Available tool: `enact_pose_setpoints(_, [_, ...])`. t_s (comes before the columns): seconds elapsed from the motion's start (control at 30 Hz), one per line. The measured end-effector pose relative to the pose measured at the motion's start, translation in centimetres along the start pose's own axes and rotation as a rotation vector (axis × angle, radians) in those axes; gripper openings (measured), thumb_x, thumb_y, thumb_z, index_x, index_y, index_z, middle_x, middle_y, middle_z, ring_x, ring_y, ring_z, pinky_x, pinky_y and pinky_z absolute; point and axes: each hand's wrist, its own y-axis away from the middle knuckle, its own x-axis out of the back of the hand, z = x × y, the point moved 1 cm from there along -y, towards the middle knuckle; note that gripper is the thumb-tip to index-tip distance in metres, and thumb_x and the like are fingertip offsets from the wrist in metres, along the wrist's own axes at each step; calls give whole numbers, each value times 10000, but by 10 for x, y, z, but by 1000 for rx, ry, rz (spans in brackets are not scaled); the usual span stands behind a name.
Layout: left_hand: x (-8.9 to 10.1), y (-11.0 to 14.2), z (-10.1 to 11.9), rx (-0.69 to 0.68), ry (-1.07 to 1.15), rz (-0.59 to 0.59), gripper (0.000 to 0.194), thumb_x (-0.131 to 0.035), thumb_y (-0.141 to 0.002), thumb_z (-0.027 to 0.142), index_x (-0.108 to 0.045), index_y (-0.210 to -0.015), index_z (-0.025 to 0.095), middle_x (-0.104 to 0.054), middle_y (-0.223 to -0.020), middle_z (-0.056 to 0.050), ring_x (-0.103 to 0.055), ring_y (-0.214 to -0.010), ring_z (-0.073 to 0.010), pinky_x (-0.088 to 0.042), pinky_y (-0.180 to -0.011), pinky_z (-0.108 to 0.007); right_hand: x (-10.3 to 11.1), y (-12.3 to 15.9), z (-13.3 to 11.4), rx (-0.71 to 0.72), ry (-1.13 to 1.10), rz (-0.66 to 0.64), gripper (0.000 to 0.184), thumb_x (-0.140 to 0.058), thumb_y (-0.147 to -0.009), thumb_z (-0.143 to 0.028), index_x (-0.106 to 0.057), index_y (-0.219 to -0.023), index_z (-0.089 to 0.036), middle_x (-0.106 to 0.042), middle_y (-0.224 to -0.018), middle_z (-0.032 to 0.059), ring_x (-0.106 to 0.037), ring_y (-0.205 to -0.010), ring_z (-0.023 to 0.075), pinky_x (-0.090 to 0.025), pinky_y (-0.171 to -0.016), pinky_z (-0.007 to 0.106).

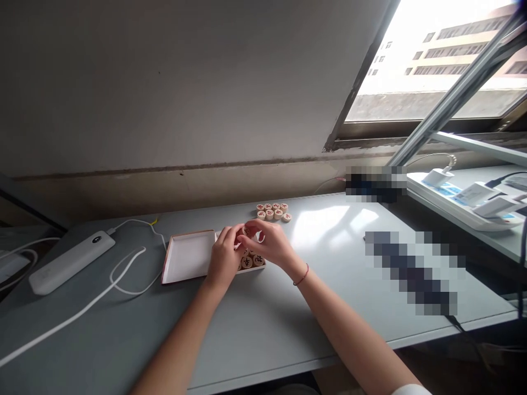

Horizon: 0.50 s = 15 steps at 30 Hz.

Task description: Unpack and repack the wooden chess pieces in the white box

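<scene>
Both hands meet over an open box of round wooden Chinese chess pieces [247, 263] with dark characters. My right hand [272, 241] pinches one chess piece [246, 231] above the box between thumb and fingers. Close against it, my left hand [224, 255] curls over the box's left part, fingers bent inward; what they hold, if anything, is hidden. The white-lined lid [189, 255] lies open to the left, beside the box. Behind the hands, several pieces with red characters [269, 214] sit in two rows on the grey desk [263, 329].
A white power bank [73, 262] with a white cable [82, 311] lies on the left. At right are a blurred dark object [411, 274] and, on a shelf, a power strip [453, 197] with several plugs. A wall runs behind the desk, with a window [424, 66] at upper right.
</scene>
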Motion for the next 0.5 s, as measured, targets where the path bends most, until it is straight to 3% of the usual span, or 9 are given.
enact_pose_setpoints(0.13, [-1, 0, 0, -23, -79, -39, 274, -533, -898, 239, -572, -1169, 229, -646, -1004, -57, -624, -901, -187, -496, -824, -297, 5, -2, 10, -39, -43, 46, 186, -570, -832, -324, -652, -934, -192, -696, -854, 40, -649, -758, 148, -501, -627, 243])
enact_pose_setpoints(0.23, [0, -1, -2, -26, -150, -65, 348, -554, -887, 271, -546, -1233, 235, -628, -1055, -67, -615, -954, -206, -480, -883, -324, 31, -5, 42, -149, 195, 227, 244, -551, -823, -310, -659, -1007, -192, -683, -989, 84, -643, -782, 175, -498, -656, 289])
enact_pose_setpoints(0.3, [4, -2, -5, -5, -226, -83, 308, -530, -893, 273, -590, -1189, 214, -609, -1082, -88, -607, -969, -222, -472, -890, -338, 47, -5, 65, -298, 402, 299, 254, -562, -799, -280, -654, -1021, -196, -685, -967, 79, -631, -784, 195, -477, -690, 317])
enact_pose_setpoints(0.4, [16, -6, -12, 85, -375, -106, 249, -513, -886, 287, -672, -1053, 194, -583, -1027, -106, -594, -958, -250, -463, -878, -350, 58, -2, 87, -426, 541, 290, 179, -540, -813, -268, -632, -955, -209, -689, -908, 55, -609, -779, 203, -430, -662, 300])
enact_pose_setpoints(0.5, [32, -9, -23, 227, -472, -163, 251, -473, -894, 315, -693, -982, 232, -558, -902, -80, -601, -848, -234, -467, -771, -319, 57, 0, 94, -431, 598, 224, 113, -528, -814, -263, -606, -884, -220, -683, -876, 43, -579, -740, 194, -386, -622, 280])
